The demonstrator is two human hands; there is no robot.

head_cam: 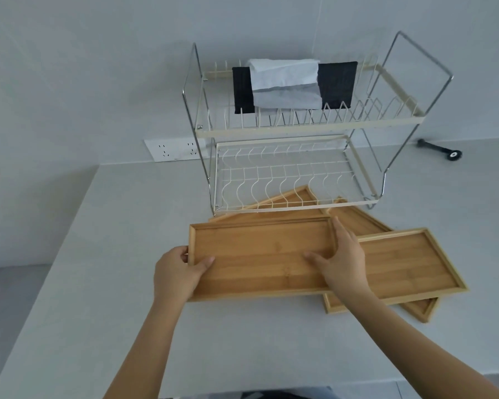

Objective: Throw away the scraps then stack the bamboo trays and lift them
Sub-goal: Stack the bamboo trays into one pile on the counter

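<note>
Both hands hold one rectangular bamboo tray [260, 254] in the middle of the counter. My left hand [176, 272] grips its left end, thumb inside the rim. My right hand [340, 254] grips its right end, thumb on the tray floor. It lies partly over a second tray [288, 201] that reaches under the dish rack. To the right a third tray [409, 263] lies across a fourth tray [363, 221] set at an angle beneath it. All the trays look empty; no scraps are visible.
A two-tier wire dish rack [300, 131] stands behind the trays, with black and white cloths [288, 82] draped on its top tier. A wall socket [176, 149] is at the left. A black tool [441, 149] lies at the back right. The pale counter [98, 283] ends at the left.
</note>
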